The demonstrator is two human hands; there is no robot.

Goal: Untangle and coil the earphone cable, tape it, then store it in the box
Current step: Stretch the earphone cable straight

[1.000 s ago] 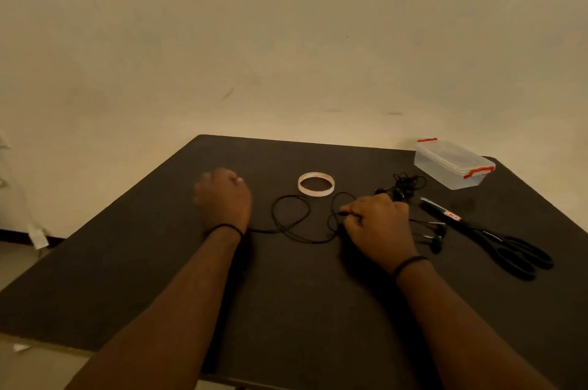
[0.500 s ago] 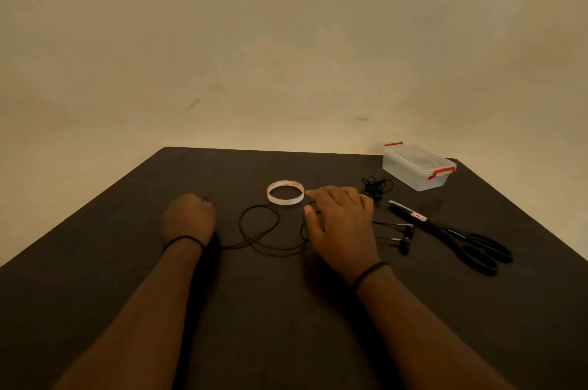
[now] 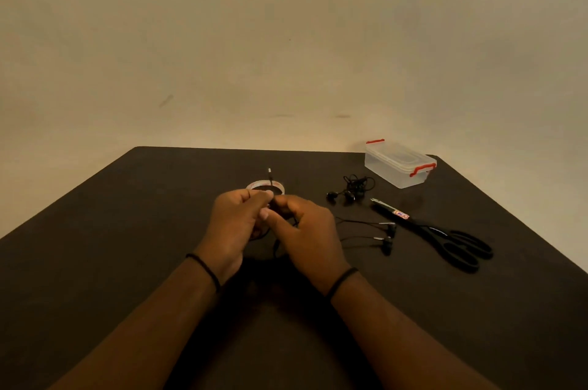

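Note:
My left hand (image 3: 237, 224) and my right hand (image 3: 307, 238) meet above the middle of the dark table (image 3: 127, 230). Both pinch the black earphone cable (image 3: 359, 222) near its plug end, and the plug tip (image 3: 269, 174) sticks up above my fingers. The cable runs right from under my right hand to two earbuds (image 3: 386, 238) lying on the table. Just behind my hands lies a roll of clear tape (image 3: 280, 187). The clear box with red clips (image 3: 399, 163) stands shut at the far right.
A second tangled black earphone set (image 3: 351, 187) lies in front of the box. Black scissors (image 3: 445, 240) lie to the right, blades pointing toward the tangle. A pale wall rises behind the table's far edge.
Both hands have come together at the table's middle and lifted the plug end of the cable. The wide loops that lay between my hands are gone from the table.

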